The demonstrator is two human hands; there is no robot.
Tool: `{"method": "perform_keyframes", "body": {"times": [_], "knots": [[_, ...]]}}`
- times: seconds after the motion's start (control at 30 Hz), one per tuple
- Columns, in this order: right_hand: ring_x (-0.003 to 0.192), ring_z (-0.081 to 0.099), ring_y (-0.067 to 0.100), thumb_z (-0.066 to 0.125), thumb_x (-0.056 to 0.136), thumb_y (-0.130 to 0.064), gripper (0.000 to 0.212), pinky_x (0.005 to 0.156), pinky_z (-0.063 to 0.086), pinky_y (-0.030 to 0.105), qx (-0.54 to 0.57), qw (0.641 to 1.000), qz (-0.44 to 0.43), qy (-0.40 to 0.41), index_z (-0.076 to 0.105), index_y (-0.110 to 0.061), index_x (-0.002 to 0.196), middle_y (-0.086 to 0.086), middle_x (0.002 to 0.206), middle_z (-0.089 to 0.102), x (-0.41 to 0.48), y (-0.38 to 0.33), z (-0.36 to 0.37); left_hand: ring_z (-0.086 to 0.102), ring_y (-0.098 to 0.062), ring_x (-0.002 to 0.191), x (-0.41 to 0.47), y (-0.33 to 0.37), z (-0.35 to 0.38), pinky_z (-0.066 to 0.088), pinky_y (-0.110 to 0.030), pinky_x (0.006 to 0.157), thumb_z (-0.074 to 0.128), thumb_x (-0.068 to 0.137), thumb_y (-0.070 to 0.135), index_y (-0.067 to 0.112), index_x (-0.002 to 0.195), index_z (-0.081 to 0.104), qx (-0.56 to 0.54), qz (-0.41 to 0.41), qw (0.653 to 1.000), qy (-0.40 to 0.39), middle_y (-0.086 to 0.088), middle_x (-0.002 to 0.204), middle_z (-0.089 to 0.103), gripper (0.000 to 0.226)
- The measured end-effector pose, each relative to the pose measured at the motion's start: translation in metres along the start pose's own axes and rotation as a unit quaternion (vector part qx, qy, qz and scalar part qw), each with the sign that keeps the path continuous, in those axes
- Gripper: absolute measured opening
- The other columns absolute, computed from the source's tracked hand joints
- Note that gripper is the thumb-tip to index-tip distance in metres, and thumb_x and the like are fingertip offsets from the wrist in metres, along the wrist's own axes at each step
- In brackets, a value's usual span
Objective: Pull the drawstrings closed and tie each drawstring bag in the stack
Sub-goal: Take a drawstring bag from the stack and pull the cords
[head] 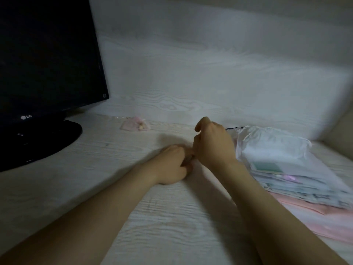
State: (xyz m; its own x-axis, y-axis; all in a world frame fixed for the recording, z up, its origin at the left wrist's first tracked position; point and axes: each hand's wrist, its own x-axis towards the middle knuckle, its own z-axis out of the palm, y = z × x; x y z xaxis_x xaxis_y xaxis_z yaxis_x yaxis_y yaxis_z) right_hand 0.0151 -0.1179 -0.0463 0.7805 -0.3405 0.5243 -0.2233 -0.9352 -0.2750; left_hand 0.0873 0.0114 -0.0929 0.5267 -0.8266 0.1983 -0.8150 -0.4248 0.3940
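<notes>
I see both hands close together in the middle of the counter. The left hand lies low on the counter with its fingers curled in. The right hand is just above and beside it, fingers curled too, with one finger hooked up at the top. The two hands touch where their fingers meet. I cannot tell what they are holding, because the fingers hide it and the picture is dim and blurry.

The stack of drawstring bags lies flat on the counter just to the right of the right hand. A white bag sits on top, with its strings loose at the far end. A small pink bag lies alone farther back, near a black monitor on the left.
</notes>
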Motion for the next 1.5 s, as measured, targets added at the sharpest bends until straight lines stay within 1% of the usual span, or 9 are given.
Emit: {"method": "perform_keyframes", "body": {"times": [0.23, 0.4, 0.57, 0.83, 1.0, 1.1, 1.23, 1.37, 1.5], "knots": [[0.1, 0.053, 0.039, 0.071, 0.084, -0.027, 0.034, 0.092, 0.038, 0.051, -0.302, 0.945, 0.102, 0.076, 0.051, -0.016, 0.11, 0.017, 0.099, 0.059, -0.017, 0.063, -0.013, 0.061, -0.021, 0.114, 0.001, 0.016, 0.006, 0.052, -0.043, 0.098, 0.048, 0.098, 0.052, 0.034, 0.128, 0.061, 0.026, -0.006, 0.999, 0.023, 0.005, 0.124, 0.066, 0.037], [0.118, 0.057, 0.052, 0.042, 0.097, -0.032, 0.058, 0.106, 0.037, 0.059, -0.263, 0.923, 0.28, -0.02, 0.029, -0.008, 0.149, 0.029, 0.132, 0.055, -0.031, 0.083, -0.001, 0.056, -0.028, 0.117, 0.006, 0.029, 0.011, 0.047, -0.042, 0.098, 0.045, 0.107, 0.038, 0.025, 0.131, 0.054, 0.112, 0.003, 0.993, 0.035, -0.001, 0.129, 0.061, 0.029], [0.114, 0.067, 0.038, 0.049, 0.098, -0.013, 0.06, 0.097, 0.049, 0.047, -0.228, 0.95, 0.213, -0.031, 0.027, 0.009, 0.15, 0.015, 0.124, 0.069, -0.032, 0.078, -0.012, 0.056, -0.021, 0.123, 0.005, 0.015, 0.011, 0.047, -0.045, 0.104, 0.044, 0.107, 0.046, 0.032, 0.136, 0.053, 0.067, 0.007, 0.998, 0.017, 0.005, 0.135, 0.059, 0.033], [0.099, 0.068, 0.038, 0.053, 0.101, -0.012, 0.02, 0.067, 0.033, 0.035, -0.19, 0.972, 0.126, 0.051, 0.052, -0.01, 0.12, 0.013, 0.108, 0.069, -0.033, 0.056, -0.035, 0.061, -0.019, 0.115, 0.003, 0.012, 0.01, 0.049, -0.043, 0.101, 0.047, 0.099, 0.053, 0.035, 0.126, 0.063, 0.023, 0.013, 0.999, 0.041, 0.008, 0.123, 0.065, 0.036], [0.084, 0.06, 0.038, 0.022, 0.07, -0.006, 0.076, 0.075, 0.048, 0.044, -0.134, 0.979, -0.116, 0.097, 0.054, -0.009, 0.139, 0.012, 0.091, 0.063, -0.03, 0.04, -0.021, 0.066, -0.011, 0.11, 0.003, 0.008, 0.006, 0.051, -0.026, 0.097, 0.066, 0.098, 0.026, 0.024, 0.128, 0.069, -0.105, -0.02, 0.991, 0.085, 0.006, 0.118, 0.071, 0.03], [0.087, 0.06, 0.035, 0.023, 0.068, -0.007, 0.08, 0.079, 0.051, 0.048, -0.125, 0.97, -0.201, 0.052, 0.052, -0.008, 0.143, 0.009, 0.095, 0.064, -0.033, 0.03, -0.012, 0.067, -0.01, 0.109, 0.003, -0.004, 0.0, 0.053, -0.026, 0.098, 0.066, 0.099, 0.016, 0.019, 0.132, 0.066, -0.167, -0.058, 0.973, 0.15, 0.006, 0.122, 0.07, 0.032], [0.087, 0.061, 0.031, 0.041, 0.068, -0.007, 0.066, 0.076, 0.042, 0.043, -0.094, 0.968, -0.226, 0.061, 0.064, -0.012, 0.13, 0.004, 0.095, 0.064, -0.035, 0.021, 0.0, 0.069, -0.02, 0.092, 0.001, -0.034, -0.007, 0.055, -0.027, 0.072, 0.063, 0.091, 0.001, 0.022, 0.121, 0.053, -0.182, -0.089, 0.951, 0.232, 0.004, 0.1, 0.066, 0.038], [0.093, 0.057, 0.029, 0.047, 0.074, -0.01, 0.045, 0.076, 0.038, 0.04, -0.072, 0.961, -0.251, 0.097, 0.076, -0.018, 0.106, 0.002, 0.096, 0.06, -0.032, 0.019, 0.005, 0.056, -0.015, 0.111, -0.002, -0.06, -0.012, 0.052, -0.026, 0.092, 0.072, 0.081, -0.009, 0.032, 0.153, 0.038, -0.174, -0.043, 0.955, 0.234, -0.007, 0.135, 0.048, 0.09], [0.097, 0.054, 0.032, 0.07, 0.073, 0.003, 0.031, 0.075, 0.042, 0.043, -0.079, 0.967, -0.199, 0.137, 0.08, -0.016, 0.094, 0.005, 0.1, 0.059, -0.022, 0.019, 0.01, 0.047, -0.026, 0.126, -0.003, -0.073, -0.016, 0.038, -0.025, 0.103, 0.075, 0.083, -0.008, 0.026, 0.119, 0.071, -0.102, -0.029, 0.962, 0.252, -0.002, 0.135, 0.041, 0.05]]}}
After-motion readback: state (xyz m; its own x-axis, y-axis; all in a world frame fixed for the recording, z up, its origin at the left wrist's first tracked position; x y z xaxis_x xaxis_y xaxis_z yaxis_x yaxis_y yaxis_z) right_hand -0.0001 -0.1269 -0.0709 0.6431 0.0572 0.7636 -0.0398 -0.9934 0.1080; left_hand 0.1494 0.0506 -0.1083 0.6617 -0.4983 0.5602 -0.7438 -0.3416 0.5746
